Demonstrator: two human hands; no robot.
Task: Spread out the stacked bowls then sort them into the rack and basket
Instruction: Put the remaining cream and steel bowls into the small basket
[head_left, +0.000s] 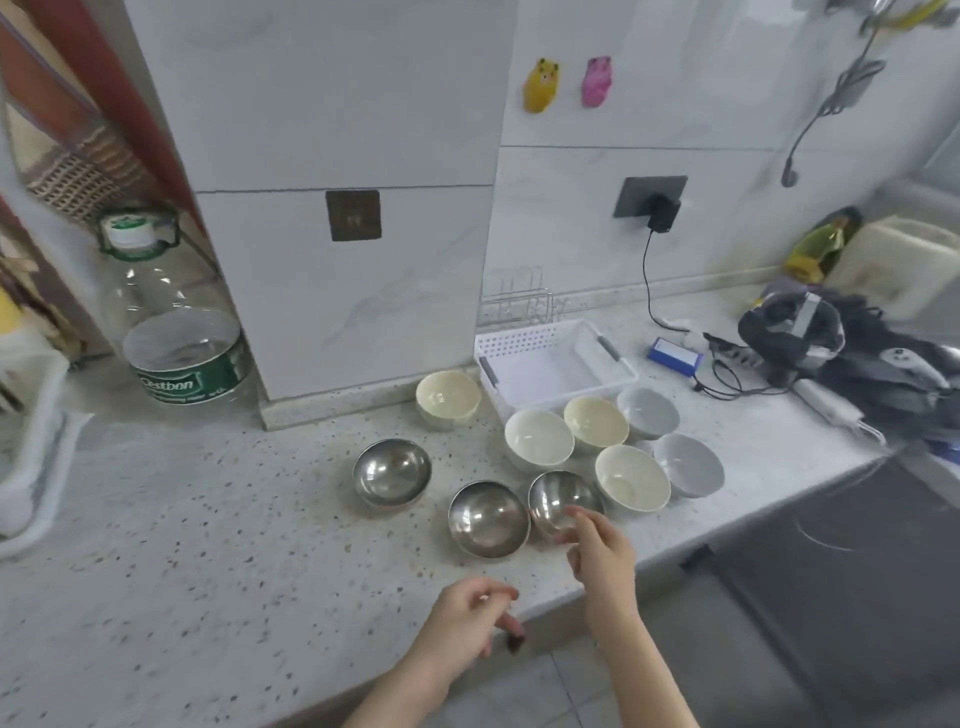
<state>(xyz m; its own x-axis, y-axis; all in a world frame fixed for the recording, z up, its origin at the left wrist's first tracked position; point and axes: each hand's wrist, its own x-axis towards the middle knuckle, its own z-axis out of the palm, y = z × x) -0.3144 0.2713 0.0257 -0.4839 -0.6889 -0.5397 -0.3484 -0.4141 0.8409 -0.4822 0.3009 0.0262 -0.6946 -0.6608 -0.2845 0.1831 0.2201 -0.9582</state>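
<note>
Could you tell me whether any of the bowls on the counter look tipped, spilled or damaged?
Nothing stands out. All eight bowls sit upright and empty, including the three steel bowls and the cream bowl apart by the white basket.

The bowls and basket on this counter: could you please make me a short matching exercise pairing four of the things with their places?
Things:
1. white basket
2. leftmost steel bowl
3. right hand
4. water bottle

Places:
A. far left, beside the wall column
B. at the near rim of the rightmost steel bowl
C. behind the ceramic bowls, in front of the wire rack
D. apart, left of the other steel bowls

Pairs: 1-C, 2-D, 3-B, 4-A
</note>
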